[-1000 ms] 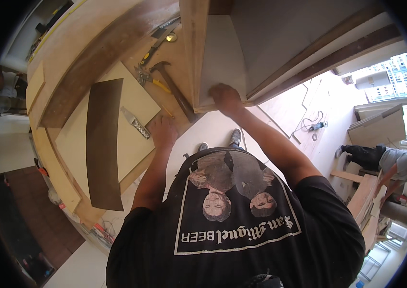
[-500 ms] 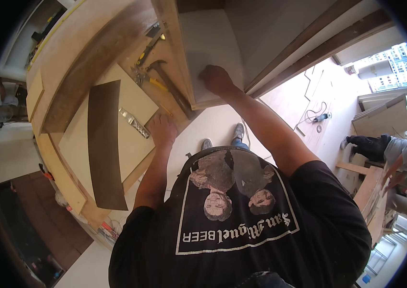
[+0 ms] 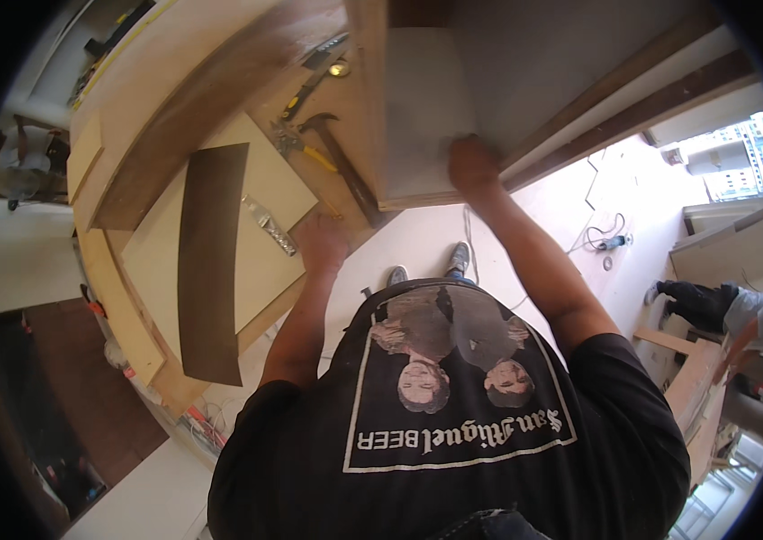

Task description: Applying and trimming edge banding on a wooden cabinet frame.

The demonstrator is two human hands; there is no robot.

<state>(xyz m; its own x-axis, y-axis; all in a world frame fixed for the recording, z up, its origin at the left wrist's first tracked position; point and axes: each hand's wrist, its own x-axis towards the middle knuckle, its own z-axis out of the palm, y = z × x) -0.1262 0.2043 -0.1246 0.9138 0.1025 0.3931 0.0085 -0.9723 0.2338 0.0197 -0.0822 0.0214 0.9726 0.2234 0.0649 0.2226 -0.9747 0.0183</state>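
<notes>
My right hand (image 3: pixel 474 169) is closed in a fist at the front right corner of an open wooden cabinet (image 3: pixel 422 108), against its pale grey inner panel. Something dark shows at its fingertips, too blurred to name. On the near edge of the workbench rests my left hand (image 3: pixel 323 241), fingers laid out beside a white board (image 3: pixel 152 261). Close to it lie a silvery crumpled strip (image 3: pixel 270 225) and a thin yellow stick (image 3: pixel 331 209). A long dark brown strip (image 3: pixel 210 270) lies across the board.
Beyond my left hand lie a hammer (image 3: pixel 341 162), pliers (image 3: pixel 296 139), a yellow-black cutter (image 3: pixel 300 97) and a tape measure (image 3: pixel 339 67). A corded power tool (image 3: pixel 611 243) is on the floor at right. Another person (image 3: pixel 750 306) works at the far right, near wooden frames.
My right hand has slid rightward over the grey panel toward the cabinet's side. My left hand stays at the bench edge. The whole view has shifted slightly.
</notes>
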